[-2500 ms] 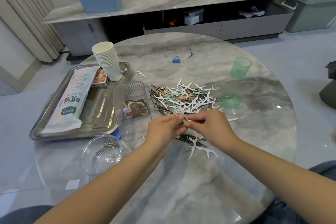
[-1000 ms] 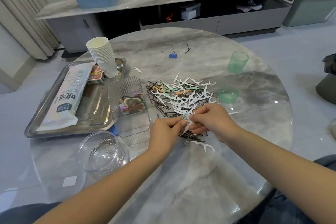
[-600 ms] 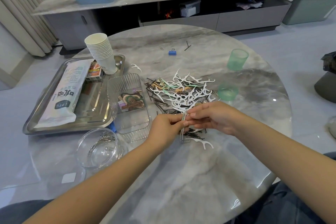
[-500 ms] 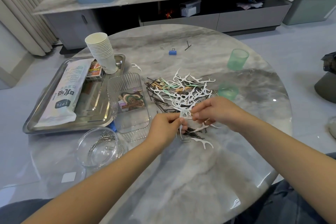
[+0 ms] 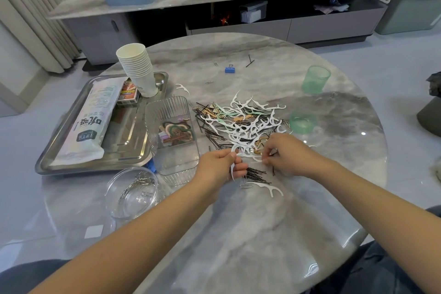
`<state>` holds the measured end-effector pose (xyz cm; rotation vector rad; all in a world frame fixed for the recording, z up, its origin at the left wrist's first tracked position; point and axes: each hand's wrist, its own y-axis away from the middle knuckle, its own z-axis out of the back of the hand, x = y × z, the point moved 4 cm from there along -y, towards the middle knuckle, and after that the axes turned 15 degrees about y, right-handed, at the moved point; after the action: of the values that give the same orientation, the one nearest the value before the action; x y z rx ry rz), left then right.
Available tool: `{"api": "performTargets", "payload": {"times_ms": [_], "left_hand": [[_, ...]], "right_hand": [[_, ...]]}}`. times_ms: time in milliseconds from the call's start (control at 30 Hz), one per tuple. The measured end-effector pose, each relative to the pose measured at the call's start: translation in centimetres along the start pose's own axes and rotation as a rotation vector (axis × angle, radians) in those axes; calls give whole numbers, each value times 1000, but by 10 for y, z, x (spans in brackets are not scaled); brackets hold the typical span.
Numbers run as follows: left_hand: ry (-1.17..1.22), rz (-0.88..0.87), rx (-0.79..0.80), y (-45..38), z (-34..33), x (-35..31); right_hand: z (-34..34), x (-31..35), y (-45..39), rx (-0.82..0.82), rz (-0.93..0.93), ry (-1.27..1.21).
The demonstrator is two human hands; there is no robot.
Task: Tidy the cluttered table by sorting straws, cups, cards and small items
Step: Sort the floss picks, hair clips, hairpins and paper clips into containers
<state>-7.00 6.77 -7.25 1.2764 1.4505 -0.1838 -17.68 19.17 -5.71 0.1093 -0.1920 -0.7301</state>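
Dozens of white floss picks (image 5: 248, 124) lie tangled with black hairpins (image 5: 255, 174) mid-table. Risk, as I judge it: lifting one pick drags neighbours and scatters them. My left hand (image 5: 220, 166) pinches a few collected picks, fingers curled. My right hand (image 5: 284, 155) nips another at the pile's near edge.

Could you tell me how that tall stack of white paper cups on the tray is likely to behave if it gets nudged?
The stack of paper cups is tall on a narrow base and already leans, so it would probably tip rather than slide. Being paper, it is likely light. The smooth metal tray beneath may also let it skid.
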Motion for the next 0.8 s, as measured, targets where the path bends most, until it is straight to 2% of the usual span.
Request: {"api": "performTargets", "payload": {"times_ms": [67, 133, 200, 267, 333, 467, 667, 800], "left_hand": [[23, -17, -9, 0, -1, -3], [39, -16, -11, 0, -2, -6], [42, 0, 0, 0, -3, -7], [27, 10, 2, 1, -3, -6], [16, 12, 4, 1, -4, -6], [35, 71, 46, 0, -7, -9], [136, 204, 121, 4, -8, -9], [-15, 192, 245, 6, -14, -6]], "right_hand": [[13, -3, -1, -49, -83, -157], [21, -6, 0, -66, -178, -465], [22, -2, 3, 17, -242, -783], [20, 3, 5, 139, -261, -910], [19, 5, 8, 202, -261, -897], [23, 6, 9, 180, -193, -781], [39, 2, 6, 21, -58, -507], [35, 18, 7, 76, 48, -595]]}}
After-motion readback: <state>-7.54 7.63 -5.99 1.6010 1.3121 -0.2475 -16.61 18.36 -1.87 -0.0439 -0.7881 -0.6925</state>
